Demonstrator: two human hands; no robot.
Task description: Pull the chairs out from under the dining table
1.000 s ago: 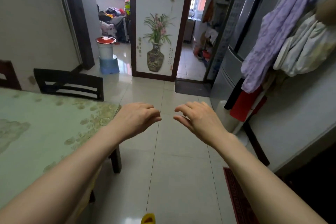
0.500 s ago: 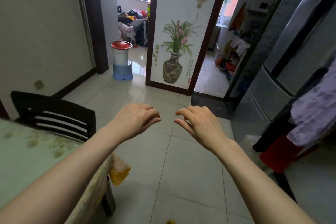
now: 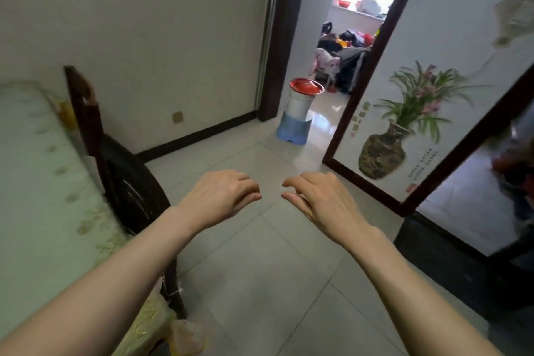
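The dining table (image 3: 37,196), covered with a pale green flowered cloth, fills the left side. A dark wooden chair (image 3: 127,182) is tucked against its end, the slatted back blurred by motion. A second dark chair back (image 3: 82,104) rises behind it near the wall. My left hand (image 3: 222,196) hovers over the floor tiles just right of the nearer chair, fingers loosely curled, holding nothing. My right hand (image 3: 320,202) floats beside it, also empty, fingers apart. Neither hand touches a chair.
Pale tiled floor (image 3: 260,283) stretches ahead. A white bucket with a red lid on a blue stool (image 3: 299,115) stands in an open doorway. A panel painted with a vase (image 3: 404,124) is at right, a dark mat (image 3: 450,263) below it.
My view has swung left and moved forward: the fridge and hanging clothes have left the frame, and the chairs and wall now sit closer. Both hands keep the same empty pose.
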